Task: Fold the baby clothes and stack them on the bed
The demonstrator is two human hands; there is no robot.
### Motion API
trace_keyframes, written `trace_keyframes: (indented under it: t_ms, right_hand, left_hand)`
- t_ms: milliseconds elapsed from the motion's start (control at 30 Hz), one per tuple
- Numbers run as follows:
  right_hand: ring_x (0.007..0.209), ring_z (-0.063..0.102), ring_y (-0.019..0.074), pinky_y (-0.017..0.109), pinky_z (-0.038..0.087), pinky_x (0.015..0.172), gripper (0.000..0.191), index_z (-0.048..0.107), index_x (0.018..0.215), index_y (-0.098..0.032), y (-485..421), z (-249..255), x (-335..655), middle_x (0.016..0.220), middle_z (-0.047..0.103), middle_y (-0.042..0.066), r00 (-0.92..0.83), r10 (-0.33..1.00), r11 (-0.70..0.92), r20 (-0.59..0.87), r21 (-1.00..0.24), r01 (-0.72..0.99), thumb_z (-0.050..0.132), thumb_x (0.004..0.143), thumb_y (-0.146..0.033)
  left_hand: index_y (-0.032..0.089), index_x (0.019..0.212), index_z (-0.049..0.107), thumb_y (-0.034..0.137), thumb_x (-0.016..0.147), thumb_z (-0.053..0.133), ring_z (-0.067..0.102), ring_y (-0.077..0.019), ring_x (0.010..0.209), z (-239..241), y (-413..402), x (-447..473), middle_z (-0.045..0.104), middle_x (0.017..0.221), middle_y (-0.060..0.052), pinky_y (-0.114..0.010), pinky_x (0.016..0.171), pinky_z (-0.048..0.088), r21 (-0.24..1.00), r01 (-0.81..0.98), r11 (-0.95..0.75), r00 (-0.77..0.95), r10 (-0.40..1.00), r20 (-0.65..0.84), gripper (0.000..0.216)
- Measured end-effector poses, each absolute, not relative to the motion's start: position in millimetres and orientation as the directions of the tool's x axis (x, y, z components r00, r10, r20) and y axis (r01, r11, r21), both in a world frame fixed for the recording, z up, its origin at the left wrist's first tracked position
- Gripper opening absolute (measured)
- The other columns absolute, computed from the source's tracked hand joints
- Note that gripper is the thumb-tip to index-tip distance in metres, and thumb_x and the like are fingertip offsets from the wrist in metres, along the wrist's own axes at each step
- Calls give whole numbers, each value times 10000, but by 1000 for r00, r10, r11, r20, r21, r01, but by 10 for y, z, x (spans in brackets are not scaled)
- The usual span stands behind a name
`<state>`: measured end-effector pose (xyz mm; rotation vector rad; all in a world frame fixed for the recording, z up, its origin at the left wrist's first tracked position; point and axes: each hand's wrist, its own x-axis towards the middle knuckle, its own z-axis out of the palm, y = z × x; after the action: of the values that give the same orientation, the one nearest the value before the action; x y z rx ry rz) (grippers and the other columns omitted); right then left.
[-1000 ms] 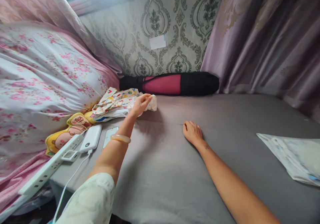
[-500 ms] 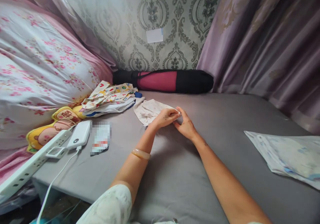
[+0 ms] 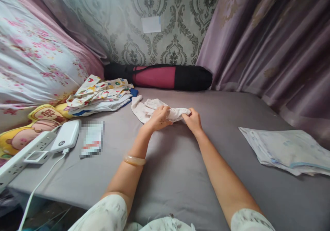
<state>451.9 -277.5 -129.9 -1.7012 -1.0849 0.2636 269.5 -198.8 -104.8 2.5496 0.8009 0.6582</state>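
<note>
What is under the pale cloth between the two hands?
Grey sheet shows around the pale cloth; whatever lies directly beneath it is covered and cannot be seen.

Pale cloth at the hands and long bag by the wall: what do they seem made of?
Pale cloth: thin, matte fabric, perhaps cotton, as it crumples into soft folds.
Long bag: probably matte textile, since its black ends and red middle show little gloss; the weave is too small to tell.
</note>
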Motion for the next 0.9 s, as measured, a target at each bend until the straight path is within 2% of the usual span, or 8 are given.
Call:
trace_keyframes:
  t_ms: [100, 233, 367, 500, 567, 733, 833, 900]
  right_hand:
    - [600, 480, 151, 257, 371, 581, 126, 499, 674, -234, -2792, -1231, 4596, 601, 527, -52, 652, 698, -44, 296, -891, 452, 570, 645, -333]
    - [625, 475, 151, 254, 373, 586, 135, 503, 709, -229, -2816, -1180, 4728, 637, 532, -47, 701, 645, -14, 304, -913, 409, 558, 647, -335]
    - [662, 494, 150, 253, 394, 616, 154, 514, 767, -218, -2851, -1120, 4829, 693, 551, -37, 724, 604, 31, 333, -918, 396, 542, 668, -332]
    - [684, 518, 147, 251, 414, 632, 185, 522, 803, -209, -2885, -1023, 4889, 732, 566, -31, 721, 582, 107, 376, -914, 390, 561, 671, -333]
    - [684, 525, 145, 253, 422, 631, 203, 531, 812, -205, -2917, -948, 4916, 738, 573, -29, 698, 597, 123, 396, -905, 408, 586, 673, -343]
    - [663, 525, 134, 253, 418, 609, 256, 590, 815, -190, -3159, -635, 4997, 718, 592, -31, 533, 742, 163, 406, -881, 444, 698, 668, -372]
    - [656, 532, 131, 248, 415, 590, 315, 634, 854, -195, -3394, -428, 5075, 740, 622, -26, 411, 840, 168, 355, -890, 424, 754, 661, -413]
    - [659, 542, 132, 245, 414, 591, 349, 654, 865, -194, -3520, -347, 5147, 754, 633, -18, 351, 888, 133, 297, -896, 423, 773, 654, -446]
  left_hand:
    - [214, 1188, 490, 256, 717, 696, 518, -319, 1106, -1203, -1928, 2698, 557, 1147, -121, -458, 924, 429, 438, 507, -742, 681, 657, 323, 515]
    - [206, 1186, 481, 236, 724, 647, 526, -314, 1109, -1340, -1849, 2692, 566, 1152, -125, -456, 936, 432, 480, 497, -723, 641, 678, 359, 492]
    - [211, 1061, 545, 189, 732, 583, 561, -280, 1008, -1355, -1836, 2667, 606, 1034, -93, -413, 887, 444, 537, 480, -694, 608, 704, 366, 332]
    - [203, 877, 572, 200, 745, 548, 558, -204, 808, -1275, -1874, 2667, 601, 823, -27, -316, 744, 434, 687, 448, -572, 540, 786, 302, 134]
    - [199, 793, 554, 248, 760, 545, 525, -172, 732, -1222, -1888, 2670, 555, 725, 4, -282, 682, 407, 761, 403, -508, 527, 809, 261, 59]
    - [197, 765, 525, 343, 781, 544, 475, -134, 678, -1039, -1928, 2623, 492, 686, 27, -242, 612, 364, 895, 239, -377, 500, 838, 219, 148]
    - [185, 854, 581, 348, 754, 594, 523, -139, 722, -873, -1969, 2531, 558, 748, 15, -240, 647, 393, 949, 118, -291, 559, 810, 179, 192]
    - [175, 945, 623, 360, 708, 667, 562, -152, 761, -769, -1990, 2456, 610, 801, 3, -245, 678, 416, 973, 55, -222, 597, 788, 146, 303]
